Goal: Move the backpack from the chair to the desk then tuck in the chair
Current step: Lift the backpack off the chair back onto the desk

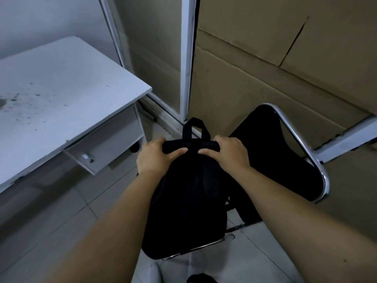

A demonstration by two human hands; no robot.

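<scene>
A black backpack (187,207) stands upright in the middle of the head view, its carry loop pointing up. My left hand (157,158) grips its top left corner and my right hand (228,153) grips its top right corner. Whether its base rests on the seat I cannot tell. The chair (285,160), black with a chrome tube frame, stands just right of and behind the backpack. The white desk (61,103) fills the left side, its top stained with dark specks.
A drawer unit (106,144) with a small knob hangs under the desk's near right corner. Cardboard sheets (275,58) cover the wall behind the chair, beside a white metal door frame (186,58). Pale floor tiles lie between desk and chair.
</scene>
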